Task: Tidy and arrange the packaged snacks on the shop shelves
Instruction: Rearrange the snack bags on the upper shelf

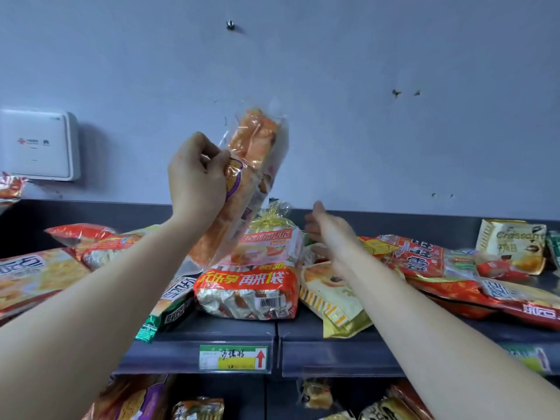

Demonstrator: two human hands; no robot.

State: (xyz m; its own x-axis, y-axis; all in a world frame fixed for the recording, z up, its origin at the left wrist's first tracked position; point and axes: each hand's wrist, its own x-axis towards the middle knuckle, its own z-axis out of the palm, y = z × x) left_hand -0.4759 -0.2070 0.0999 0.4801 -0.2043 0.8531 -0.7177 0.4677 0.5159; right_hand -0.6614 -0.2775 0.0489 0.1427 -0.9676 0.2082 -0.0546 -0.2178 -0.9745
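Observation:
My left hand (198, 180) grips a long clear bag of orange bread (248, 174) and holds it upright, lifted above the top shelf (212, 331). Under it stands a red and white snack bag (247, 287) with a gold-tied bag (269, 237) stacked on top. My right hand (328, 230) reaches forward with straight fingers over the packets behind a yellow and white packet (330, 298), holding nothing. Red snack bags (424, 259) lie in a loose heap to the right.
Several red and yellow bags (36, 274) lie flat at the shelf's left. A cream croissant packet (512, 244) leans at the far right. A white wall box (39, 144) hangs at the left. A price label (233, 357) marks the shelf edge; more snacks (197, 407) fill the shelf below.

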